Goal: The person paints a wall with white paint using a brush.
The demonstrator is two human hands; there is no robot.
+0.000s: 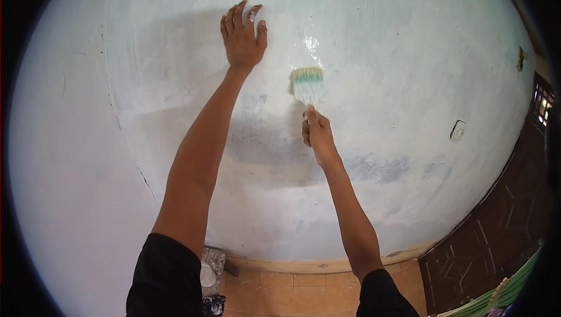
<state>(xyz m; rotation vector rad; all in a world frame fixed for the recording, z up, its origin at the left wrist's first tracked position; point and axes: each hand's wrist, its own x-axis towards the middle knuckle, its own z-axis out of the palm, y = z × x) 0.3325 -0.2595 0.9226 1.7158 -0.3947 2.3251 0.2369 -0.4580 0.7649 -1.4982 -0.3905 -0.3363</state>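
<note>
My right hand (318, 133) is wrapped round the handle of a wide paintbrush (308, 86), whose bristles point up and touch the wall. Greenish paint colours part of the brush, and a wet, shiny streak of paint (311, 48) shows just above its tip. Up and to the left, my left hand (242, 39) rests against the wall (374, 89) with its fingers spread and nothing in it. White paint spots mark some of its fingers. The wall is pale bluish white, with greyish patches below the brush.
A wall switch or socket plate (458, 130) sits at the right, with a small fitting (521, 59) higher up. A dark carved door (497, 223) stands at the far right. Below are orange floor tiles (274, 293) and a white container (207, 274) on a speckled surface.
</note>
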